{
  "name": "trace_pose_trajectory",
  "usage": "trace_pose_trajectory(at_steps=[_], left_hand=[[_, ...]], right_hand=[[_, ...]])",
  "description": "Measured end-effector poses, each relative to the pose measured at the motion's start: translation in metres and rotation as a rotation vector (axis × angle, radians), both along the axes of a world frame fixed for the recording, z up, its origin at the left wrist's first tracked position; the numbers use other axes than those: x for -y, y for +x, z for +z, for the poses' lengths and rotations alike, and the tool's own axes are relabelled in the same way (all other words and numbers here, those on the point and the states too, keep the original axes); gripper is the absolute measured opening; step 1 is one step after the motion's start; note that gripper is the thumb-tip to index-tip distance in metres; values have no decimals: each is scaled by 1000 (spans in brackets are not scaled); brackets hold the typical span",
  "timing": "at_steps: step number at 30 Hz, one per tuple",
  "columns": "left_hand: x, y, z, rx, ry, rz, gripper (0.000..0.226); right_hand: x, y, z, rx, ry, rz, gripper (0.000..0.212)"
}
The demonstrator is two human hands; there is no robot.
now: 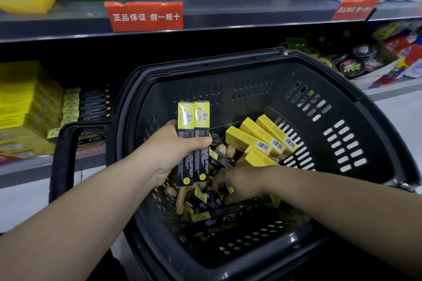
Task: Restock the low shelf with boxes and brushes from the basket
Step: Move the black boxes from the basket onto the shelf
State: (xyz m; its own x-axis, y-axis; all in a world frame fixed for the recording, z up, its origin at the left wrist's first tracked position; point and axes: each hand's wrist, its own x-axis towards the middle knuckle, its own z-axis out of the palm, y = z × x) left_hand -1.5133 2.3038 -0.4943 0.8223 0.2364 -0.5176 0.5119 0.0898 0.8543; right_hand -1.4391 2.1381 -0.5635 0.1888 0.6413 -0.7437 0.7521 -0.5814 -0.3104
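A black plastic basket (pixel 342 102) fills the middle of the view. My left hand (pixel 169 150) is shut on two long yellow-and-black boxes (pixel 194 125), held upright side by side above the basket's left half. My right hand (pixel 237 182) reaches down among the black boxes (pixel 219 212) and wooden brushes (pixel 180 201) on the basket floor; whether its fingers grip anything is hidden. Several yellow boxes (pixel 258 137) lean together in a row just behind it. The low shelf (pixel 29 166) lies at the left, with matching black boxes (pixel 96 105) stacked on it.
Yellow packs (pixel 20 105) are piled at the low shelf's left end. The basket's handle (pixel 66 155) hangs in front of that shelf. An upper shelf (pixel 228 18) carries bottles and a red label (pixel 146 16). Round tins (pixel 356 64) sit on the low shelf at the right.
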Motion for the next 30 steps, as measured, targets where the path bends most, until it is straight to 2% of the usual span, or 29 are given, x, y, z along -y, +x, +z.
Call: trace_pose_trajectory(at_steps=[2,6,9,11,13,17,24,27,29,30], left_hand=[[1,0,1,-5,-14,11,49],[4,2,2,-24,-45,7,47],[5,4,1,-19,-80,31,39],[4,4,0,-10,-72,50,34],[1,5,-1,-8,-58,68,36],[-1,5,-2,-9,-40,84,40],[2,5,-3,-6,-44,71,46],[1,6,-2,-4,-43,79,43],[-1,6,-2,-10,-35,101,37],[-2,6,-1,-12,-37,112,35]], right_hand=[[-3,-14,-7,-45,-3,85,47],[-7,-32,-21,-9,-170,242,55],[-10,-14,-14,-31,-80,138,33],[-9,2,-6,-44,-2,-16,26],[-4,10,-5,-41,13,-60,24],[2,-13,-19,-118,-143,100,37],[-7,-25,-25,-102,-140,253,37],[-6,-12,-18,-91,-131,134,40],[-6,6,-6,-119,-25,-186,49],[-6,14,2,-236,42,-439,54]])
